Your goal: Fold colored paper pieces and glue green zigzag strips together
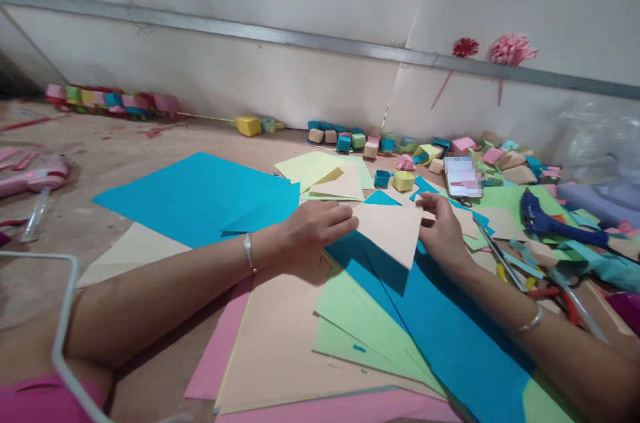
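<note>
A small peach paper piece point(393, 229) is held up over the blue sheet point(465, 323), its lower corner pointing down. My left hand point(323, 226) pinches its left corner with closed fingers. At its right edge is my right hand point(443, 229), thumb and fingers curved around that side with a gap between them; whether they touch the paper is hard to tell. Beneath lie green sheets point(370, 323), a large peach sheet point(275, 343) and pink sheets point(220, 349). A big blue sheet point(200, 196) lies to the left.
Small folded paper boxes point(403, 181) line the wall. On the right are a phone point(463, 176), a blue glue gun point(555, 226), scissors point(560, 296) and paper scraps. A pink glue gun point(43, 173) lies far left; a white bar point(65, 316) stands near my left arm.
</note>
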A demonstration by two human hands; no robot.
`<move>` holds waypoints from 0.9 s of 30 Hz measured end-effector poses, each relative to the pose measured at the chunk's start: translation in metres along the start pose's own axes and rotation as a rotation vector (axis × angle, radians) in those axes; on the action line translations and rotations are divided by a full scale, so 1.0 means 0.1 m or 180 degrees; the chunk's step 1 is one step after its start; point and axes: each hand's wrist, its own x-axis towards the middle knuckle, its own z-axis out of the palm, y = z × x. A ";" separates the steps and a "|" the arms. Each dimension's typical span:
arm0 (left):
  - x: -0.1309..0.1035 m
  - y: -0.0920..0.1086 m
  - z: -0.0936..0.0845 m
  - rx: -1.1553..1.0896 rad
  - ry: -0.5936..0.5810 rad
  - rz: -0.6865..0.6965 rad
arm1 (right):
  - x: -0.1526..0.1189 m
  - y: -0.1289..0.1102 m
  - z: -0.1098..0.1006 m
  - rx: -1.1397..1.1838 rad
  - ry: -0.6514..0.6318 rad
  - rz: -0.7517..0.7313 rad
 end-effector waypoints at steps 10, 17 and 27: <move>0.08 0.06 -0.11 -0.0277 -0.0675 0.0604 | -0.02 -0.01 -0.01 0.0011 -0.0659 -0.0398; 0.07 -0.03 0.02 -0.0663 -0.0280 -0.0434 | 0.00 -0.06 -0.04 -0.0870 -0.0520 -0.1585; 0.19 0.07 -0.05 -0.2841 0.0478 -0.2995 | -0.05 -0.16 -0.06 -0.0564 -0.0574 -0.2237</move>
